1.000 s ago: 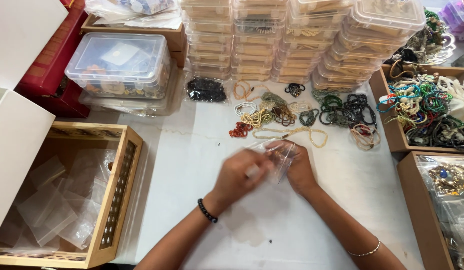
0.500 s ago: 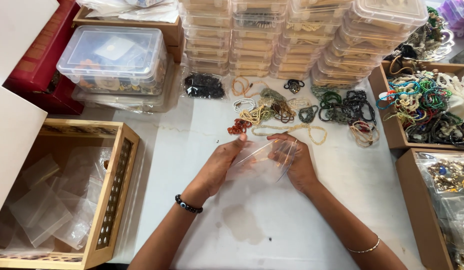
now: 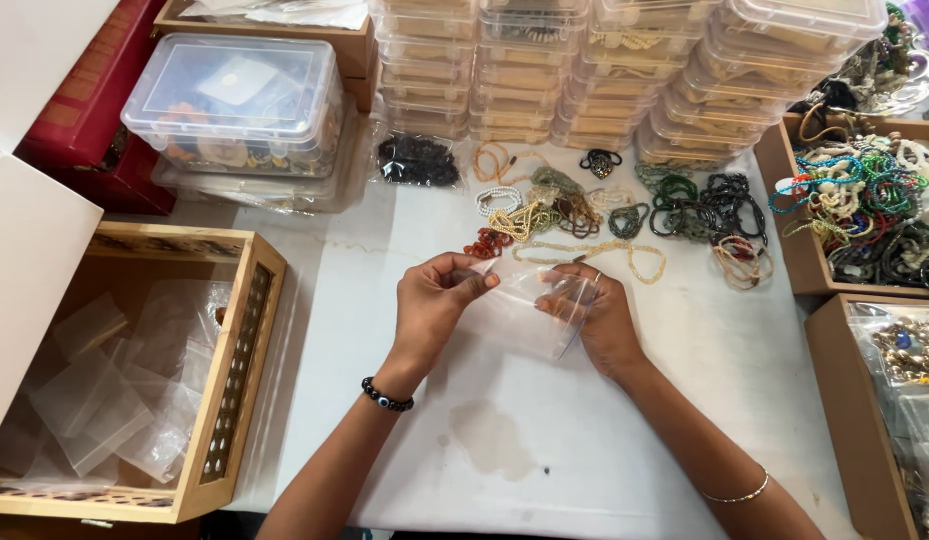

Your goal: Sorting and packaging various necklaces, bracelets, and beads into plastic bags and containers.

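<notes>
**Clear plastic pouch held above the white table**

A small, see-through plastic pouch (image 3: pixel 525 315) stretches flat between the left hand (image 3: pixel 435 305) and the right hand (image 3: pixel 597 318). Each hand pinches one end of it near the top edge. It hangs just over the table, slightly tilted. It looks empty, though the clear film makes that hard to judge.

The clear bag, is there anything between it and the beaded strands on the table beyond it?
Nothing visible does. Both hands, left and right, hold the clear bag above bare white table; the nearest strands lie just beyond it.
</notes>
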